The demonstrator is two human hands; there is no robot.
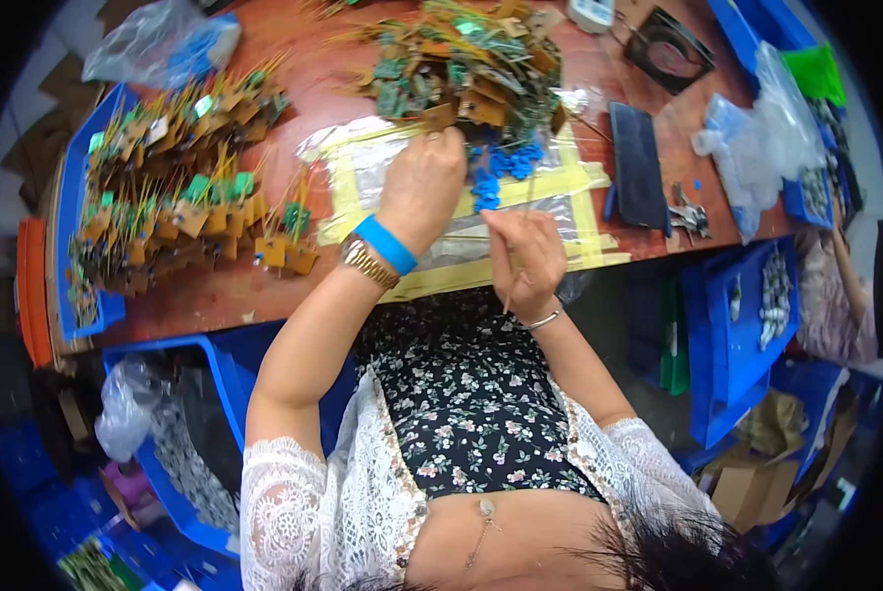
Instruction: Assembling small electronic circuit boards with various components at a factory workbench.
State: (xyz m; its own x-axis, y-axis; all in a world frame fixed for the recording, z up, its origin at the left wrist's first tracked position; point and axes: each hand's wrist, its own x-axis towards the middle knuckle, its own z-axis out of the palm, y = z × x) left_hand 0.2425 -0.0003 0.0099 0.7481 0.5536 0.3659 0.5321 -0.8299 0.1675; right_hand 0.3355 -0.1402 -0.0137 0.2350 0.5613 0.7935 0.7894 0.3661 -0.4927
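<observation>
Reddish-brown workbench point(294, 59) fills the upper half of the frame; blue bins sit below its near edge and at right.

Centre of bench: clear plastic sheet point(377, 172) fixed down with yellow tape point(559, 182).

Left hand point(424, 182), centre frame, reaches up over the sheet. Fingers are closed together at the near edge of the pile of small circuit boards point(466, 64), upper centre, pinching a tan tag point(439, 116) there. Wrist carries a blue band point(386, 244) and a gold watch point(367, 261).

Right hand point(528, 258), just right of centre, is curled over the near edge of the sheet. Thumb and fingers pinch a thin stick point(516, 276) that runs down past the palm. Silver bangle point(540, 318) on this wrist.

Blue plastic pieces point(505, 167) lie on the sheet between the two hands and the pile, just beside the left hand's fingertips.

Left of frame: second batch of boards with tan tags and yellow wires point(180, 187), spread on the bench and over a blue tray point(72, 202).

Right of the sheet: dark flat pad point(638, 163), small metal tool point(690, 217) beside it. Clear plastic bags point(766, 138) at upper right.

Lower left: blue bin point(220, 379) holding a bag of small grey parts point(180, 458).
</observation>
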